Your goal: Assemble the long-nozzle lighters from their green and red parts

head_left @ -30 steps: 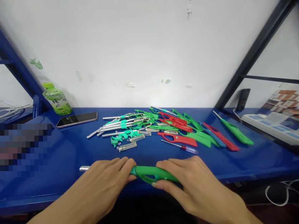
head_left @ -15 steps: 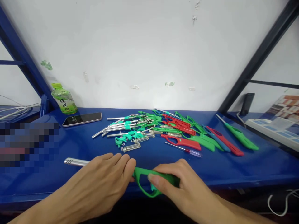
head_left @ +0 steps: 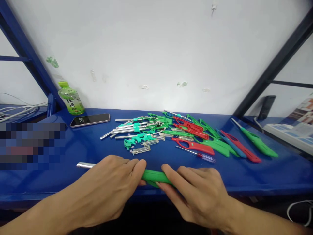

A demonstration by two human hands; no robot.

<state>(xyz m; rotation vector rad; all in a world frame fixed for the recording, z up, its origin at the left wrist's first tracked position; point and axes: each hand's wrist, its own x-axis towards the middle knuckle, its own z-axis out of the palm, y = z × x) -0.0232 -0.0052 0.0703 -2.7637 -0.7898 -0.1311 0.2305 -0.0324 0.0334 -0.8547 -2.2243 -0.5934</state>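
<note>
Over the front edge of the blue table, both my hands grip one green long-nosed lighter (head_left: 156, 176). My left hand (head_left: 114, 186) is closed round its front part, and the silver metal tube (head_left: 85, 165) sticks out to the left of the knuckles. With thumb and fingers, my right hand (head_left: 198, 192) clasps the handle end. The green body shows its narrow edge between the two hands; its trigger loop is mostly hidden. Beyond them lie a red handle shell (head_left: 195, 147) and a screwdriver (head_left: 205, 158) with a clear purple handle.
A pile of metal tubes (head_left: 127, 128), teal clips (head_left: 132, 142), clear fuel tanks (head_left: 141, 149) and coloured shells covers the table's middle. An assembled green lighter (head_left: 259, 142) lies at right. A phone (head_left: 90, 120) and a green bottle (head_left: 71, 100) stand back left against the white wall.
The lighter has been rolled in my hands, so its edge now faces up instead of its side with the loop. My right fingers have wrapped over the handle. The view has shifted slightly.
</note>
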